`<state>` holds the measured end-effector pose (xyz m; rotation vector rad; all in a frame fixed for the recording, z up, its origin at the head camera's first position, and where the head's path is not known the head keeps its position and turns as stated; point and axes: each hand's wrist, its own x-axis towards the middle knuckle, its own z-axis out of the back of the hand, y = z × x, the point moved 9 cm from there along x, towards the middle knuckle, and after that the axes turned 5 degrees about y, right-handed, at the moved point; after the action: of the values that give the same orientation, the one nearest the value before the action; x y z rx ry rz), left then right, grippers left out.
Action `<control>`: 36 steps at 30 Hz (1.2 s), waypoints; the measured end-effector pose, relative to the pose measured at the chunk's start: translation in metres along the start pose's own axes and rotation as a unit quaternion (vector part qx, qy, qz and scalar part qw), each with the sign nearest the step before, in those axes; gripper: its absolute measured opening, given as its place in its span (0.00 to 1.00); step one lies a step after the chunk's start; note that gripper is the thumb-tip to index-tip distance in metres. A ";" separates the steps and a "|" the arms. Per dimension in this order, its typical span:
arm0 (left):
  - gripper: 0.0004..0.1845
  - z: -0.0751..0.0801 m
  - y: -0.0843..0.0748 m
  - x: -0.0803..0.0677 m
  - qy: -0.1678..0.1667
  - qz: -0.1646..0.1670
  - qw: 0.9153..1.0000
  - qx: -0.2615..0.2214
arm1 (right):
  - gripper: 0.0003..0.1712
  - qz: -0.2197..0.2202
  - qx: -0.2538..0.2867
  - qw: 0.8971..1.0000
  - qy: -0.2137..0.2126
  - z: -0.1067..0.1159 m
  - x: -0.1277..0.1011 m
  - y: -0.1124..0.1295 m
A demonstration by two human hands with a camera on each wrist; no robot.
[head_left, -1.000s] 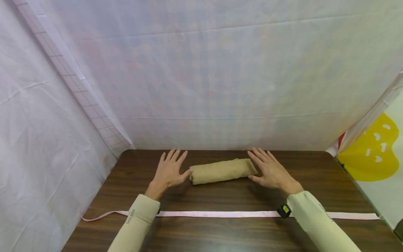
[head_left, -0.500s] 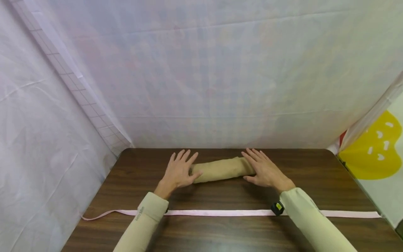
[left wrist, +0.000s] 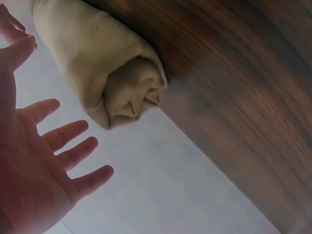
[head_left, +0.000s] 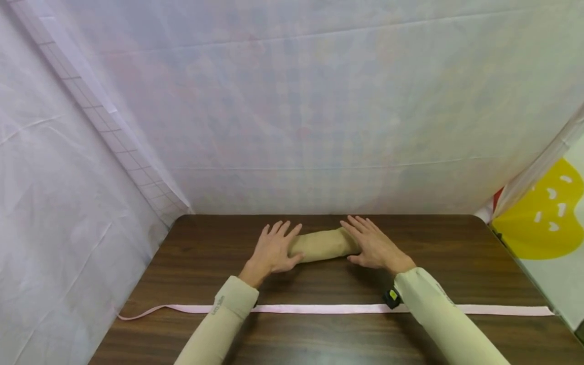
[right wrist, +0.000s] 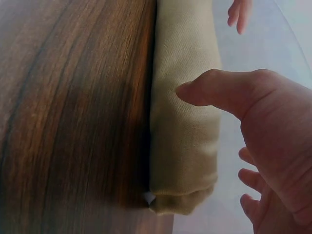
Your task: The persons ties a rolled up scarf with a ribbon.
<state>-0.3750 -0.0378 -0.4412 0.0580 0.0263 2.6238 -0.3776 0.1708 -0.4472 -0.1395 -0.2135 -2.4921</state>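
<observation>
Standing out widest is the dark wooden desk (head_left: pixel 182 284), and white sheeting (head_left: pixel 292 101) is hanging behind it and along its left side. Running across the desk near its front edge is a pink ribbon (head_left: pixel 328 308), passing under both sleeved forearms. Lying toward the back edge of the desk, about midway along it, is a rolled tan cloth (head_left: pixel 321 244), its length set roughly parallel to that edge.

The left hand (head_left: pixel 274 250) is covering the roll's left end, fingers spread and straight, pointing toward the back edge. In the left wrist view the palm is hovering open just beside the roll's folded end (left wrist: pixel 129 92), and I cannot tell whether skin is touching cloth there.

The right hand (head_left: pixel 371 246) is lying over the roll's right end, fingers likewise straight and fanned. In the right wrist view the thumb (right wrist: pixel 214 92) is reaching onto the cloth's side, the other fingers staying relaxed beside the end of the roll.
</observation>
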 end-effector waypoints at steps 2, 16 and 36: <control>0.42 -0.003 -0.002 0.002 0.009 0.001 1.000 -0.001 | 0.55 0.002 0.005 1.000 0.003 -0.002 0.002 0.000; 0.44 -0.014 -0.013 0.008 0.034 0.002 0.999 -0.011 | 0.56 0.005 0.014 0.999 0.030 -0.012 0.010 0.009; 0.45 -0.033 -0.022 0.011 0.083 0.002 0.996 -0.017 | 0.51 -0.006 0.037 0.995 0.092 -0.034 0.023 0.010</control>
<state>-0.3751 -0.0132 -0.4748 -0.1725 0.0382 2.6252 -0.3912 0.1433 -0.4756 0.1230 -0.2285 -2.4865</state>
